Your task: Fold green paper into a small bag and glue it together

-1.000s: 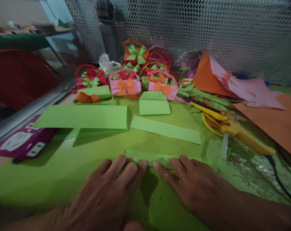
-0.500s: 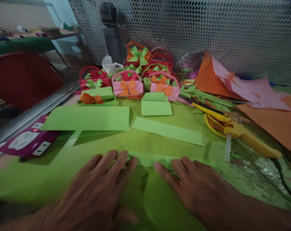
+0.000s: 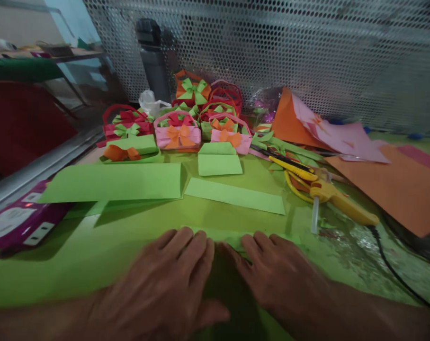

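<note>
A narrow light-green paper strip (image 3: 229,235) lies on the table before me, largely covered by my fingers. My left hand (image 3: 165,284) presses on its left part, fingers bent and close together, the thumb sticking out below. At the strip's right part, my right hand (image 3: 282,274) holds it down with curled fingertips, the thumb reaching toward the left hand. Just beyond is a flat green paper strip (image 3: 236,195), apart from both hands. A folded green sheet (image 3: 119,182) sits to its left, and a small folded green paper piece (image 3: 220,161) stands behind.
Several small paper handbags with bows (image 3: 179,135) stand at the back beside a dark bottle (image 3: 154,66). A purple power strip (image 3: 18,220) is at left. At right lie a yellow glue gun (image 3: 343,201), a yellow cutter (image 3: 293,168), its cord (image 3: 392,265) and orange sheets (image 3: 396,180).
My left hand has slid rightward along the strip, toward the right hand, and its fingers have drawn together. The view has shifted slightly, so the table things appear further left and lower.
</note>
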### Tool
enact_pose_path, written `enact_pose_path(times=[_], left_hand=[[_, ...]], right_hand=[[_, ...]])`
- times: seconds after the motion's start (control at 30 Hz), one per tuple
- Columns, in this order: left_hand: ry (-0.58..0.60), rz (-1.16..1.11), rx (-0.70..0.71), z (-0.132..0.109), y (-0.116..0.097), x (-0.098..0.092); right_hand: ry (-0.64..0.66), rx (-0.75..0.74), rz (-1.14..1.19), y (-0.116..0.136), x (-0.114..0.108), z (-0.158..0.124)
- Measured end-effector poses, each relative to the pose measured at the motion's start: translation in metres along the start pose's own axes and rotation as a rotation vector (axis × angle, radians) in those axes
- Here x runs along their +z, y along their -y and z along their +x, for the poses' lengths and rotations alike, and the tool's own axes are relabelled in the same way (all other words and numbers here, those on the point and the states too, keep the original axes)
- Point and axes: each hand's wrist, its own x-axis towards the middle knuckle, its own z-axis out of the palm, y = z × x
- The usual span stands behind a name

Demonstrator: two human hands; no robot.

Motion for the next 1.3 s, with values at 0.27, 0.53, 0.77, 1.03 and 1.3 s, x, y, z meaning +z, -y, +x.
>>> enact_pose_path(times=[0.27, 0.53, 0.77, 1.03, 1.3], left_hand=[[0.069, -0.129, 0.061, 0.001, 0.000, 0.023], [0.056, -0.117, 0.029, 0.000, 0.000, 0.024], [0.193, -0.077, 0.058, 0.016, 0.003, 0.015], [0.286, -0.082, 0.034, 0.030, -0.004, 0.003], [0.345, -0.114, 0.052, 0.047, -0.007, 0.005]], right_hand=[[0.018, 0.118, 0.016, -0.002, -0.004, -0.026], [0.028, 0.217, 0.026, -0.013, -0.011, -0.043], [-0.096, 0.264, 0.147, -0.043, -0.027, -0.048], [0.037, 0.309, 0.280, -0.058, -0.036, -0.035], [0.038, 0.148, 0.240, -0.050, -0.017, -0.037]])
